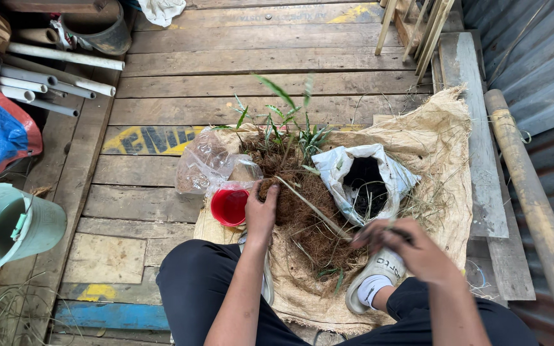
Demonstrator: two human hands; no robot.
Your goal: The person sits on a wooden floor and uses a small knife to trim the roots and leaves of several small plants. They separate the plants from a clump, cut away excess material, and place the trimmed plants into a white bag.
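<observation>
My left hand grips a clump of brown fibrous root matter heaped on a burlap sack. A long pale stem runs from that clump down to my right hand, which is blurred and closed around its lower end. Small green-leaved plants stand at the far edge of the heap. A white bag of dark soil sits open just right of the heap. A red cup rests beside my left hand.
A crumpled clear plastic bag lies left of the heap. A pale green bucket lies at the left, white pipes at the upper left. A bamboo pole and corrugated metal wall border the right. Plank floor beyond.
</observation>
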